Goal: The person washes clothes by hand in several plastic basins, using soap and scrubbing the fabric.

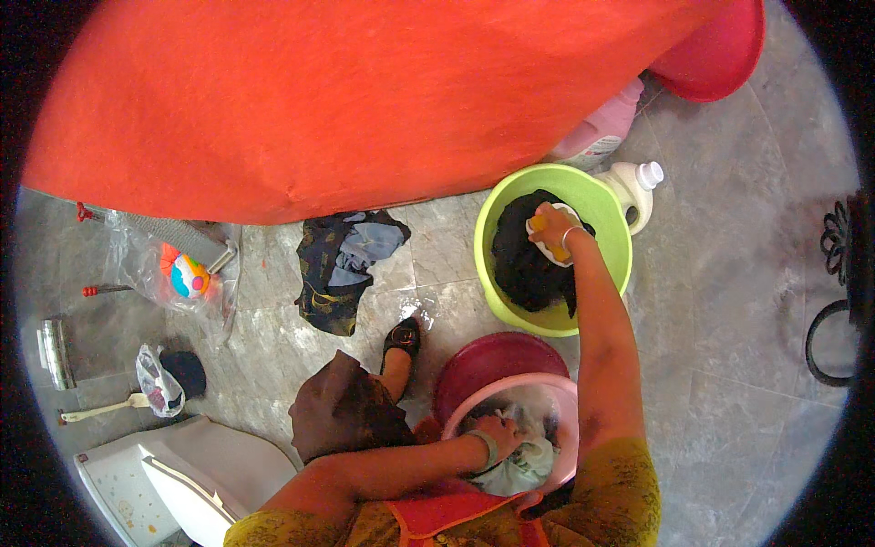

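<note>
My right hand (555, 225) reaches into a lime-green basin (621, 267) and grips a white oval item with yellow-orange parts (560, 254); its exact kind cannot be made out. Beneath it, dark cloth (530, 273) covers much of the basin's floor. Closer to my body, my left hand (497, 435) is inside a pink basin (569, 403), against a wet whitish cloth (523, 472). Whether those fingers are closed on the fabric is unclear. A maroon basin (472, 362) shows partly behind the pink one.
Dark patterned clothing (328, 301) lies on the tiled floor (437, 260) beside a wet patch. A beige jug (632, 191) and a pink bottle (601, 133) stand behind the green basin. A large red cover (328, 102) fills the far side. At left is a plastic bag (158, 383).
</note>
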